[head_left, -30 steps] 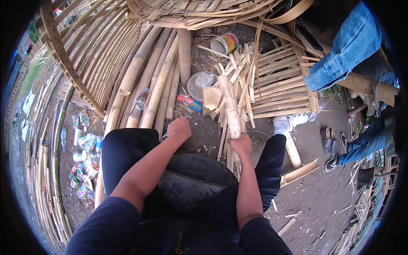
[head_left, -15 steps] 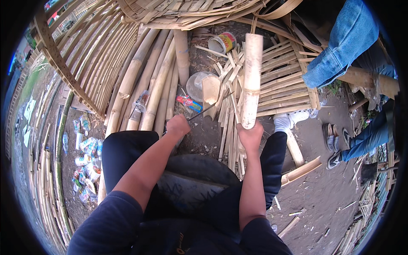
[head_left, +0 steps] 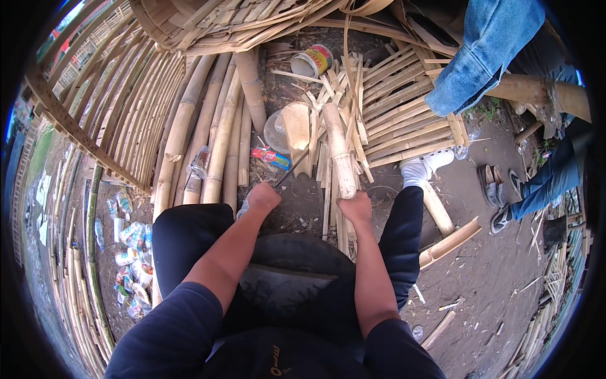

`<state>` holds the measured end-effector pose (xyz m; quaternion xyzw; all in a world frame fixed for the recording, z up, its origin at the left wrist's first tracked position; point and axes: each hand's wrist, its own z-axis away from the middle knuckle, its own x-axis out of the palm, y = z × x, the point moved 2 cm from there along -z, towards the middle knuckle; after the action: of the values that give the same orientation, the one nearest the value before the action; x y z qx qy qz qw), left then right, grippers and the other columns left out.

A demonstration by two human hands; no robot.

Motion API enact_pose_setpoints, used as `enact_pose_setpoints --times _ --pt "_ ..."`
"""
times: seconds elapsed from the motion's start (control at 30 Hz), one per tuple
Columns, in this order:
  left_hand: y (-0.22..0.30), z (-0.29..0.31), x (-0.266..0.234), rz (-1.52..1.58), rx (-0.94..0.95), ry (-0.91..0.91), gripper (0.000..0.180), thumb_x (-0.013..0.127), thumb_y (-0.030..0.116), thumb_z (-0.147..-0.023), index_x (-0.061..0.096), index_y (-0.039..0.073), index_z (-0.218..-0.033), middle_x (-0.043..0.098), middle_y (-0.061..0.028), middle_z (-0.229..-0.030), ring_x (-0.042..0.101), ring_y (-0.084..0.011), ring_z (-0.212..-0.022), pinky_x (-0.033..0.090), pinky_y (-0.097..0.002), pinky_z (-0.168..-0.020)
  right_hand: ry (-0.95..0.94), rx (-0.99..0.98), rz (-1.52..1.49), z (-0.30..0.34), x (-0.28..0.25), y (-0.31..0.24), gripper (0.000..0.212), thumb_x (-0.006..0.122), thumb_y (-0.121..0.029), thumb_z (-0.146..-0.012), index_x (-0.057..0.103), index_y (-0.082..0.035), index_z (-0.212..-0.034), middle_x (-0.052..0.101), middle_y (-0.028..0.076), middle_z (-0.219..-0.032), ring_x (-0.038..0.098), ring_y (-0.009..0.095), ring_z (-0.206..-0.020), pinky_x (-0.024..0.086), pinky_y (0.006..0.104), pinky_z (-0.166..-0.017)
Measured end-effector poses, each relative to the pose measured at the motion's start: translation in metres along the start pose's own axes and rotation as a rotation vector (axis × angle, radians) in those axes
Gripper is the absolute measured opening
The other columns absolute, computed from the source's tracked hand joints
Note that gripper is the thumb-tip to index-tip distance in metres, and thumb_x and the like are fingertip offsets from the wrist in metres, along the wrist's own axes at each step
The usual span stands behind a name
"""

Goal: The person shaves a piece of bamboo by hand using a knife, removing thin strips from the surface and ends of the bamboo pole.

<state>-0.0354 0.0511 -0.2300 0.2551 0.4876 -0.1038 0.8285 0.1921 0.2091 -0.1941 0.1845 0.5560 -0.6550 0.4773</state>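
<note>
Outdoors, on brown earth [head_left: 467,271]: left hand [head_left: 263,198] gripping thin dark blade [head_left: 292,168]; right hand [head_left: 355,208], pale bamboo tube [head_left: 340,153]; beyond, lettered yellow-red tub [head_left: 320,58].

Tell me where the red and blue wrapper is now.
In the head view, the red and blue wrapper lies on the ground just left of centre, beyond the left hand, between the bamboo poles and the split bamboo piece.
</note>
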Motion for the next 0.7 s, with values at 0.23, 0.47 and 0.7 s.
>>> enact_pose_setpoints --times 0.23,0.47,0.7 --pt "-0.002 -0.002 0.011 0.014 -0.003 0.078 0.033 0.065 0.023 -0.074 0.067 -0.001 -0.097 0.067 -0.0234 -0.103 0.065 -0.0352 -0.102 0.053 -0.0410 -0.087 -0.044 -0.088 0.030 -0.007 0.002 0.010 0.038 0.072 -0.023 -0.062 0.068 0.004 -0.089 0.068 0.025 -0.093 0.066 0.039 -0.090 0.053 0.0423 -0.081" --pt "-0.001 -0.003 0.007 0.027 -0.038 0.049 0.032 0.064 0.022 -0.075 0.068 -0.001 -0.097 0.067 -0.0222 -0.106 0.065 -0.0344 -0.102 0.053 -0.0412 -0.087 0.405 -0.732 -0.922 0.011 -0.045 -0.040 0.017 0.070 -0.001 -0.068 0.062 0.002 -0.082 0.066 0.007 -0.079 0.063 0.012 -0.071 0.050 0.0285 -0.065" --pt "-0.032 -0.019 0.026 -0.476 0.073 -0.471 0.036 0.068 0.023 -0.073 0.069 0.002 -0.102 0.068 -0.0178 -0.107 0.065 -0.0331 -0.104 0.053 -0.0408 -0.087 -0.195 0.022 0.253 -0.017 0.066 0.038 0.045 0.069 -0.027 -0.062 0.068 0.003 -0.095 0.068 0.024 -0.100 0.066 0.035 -0.099 0.052 0.0398 -0.087"
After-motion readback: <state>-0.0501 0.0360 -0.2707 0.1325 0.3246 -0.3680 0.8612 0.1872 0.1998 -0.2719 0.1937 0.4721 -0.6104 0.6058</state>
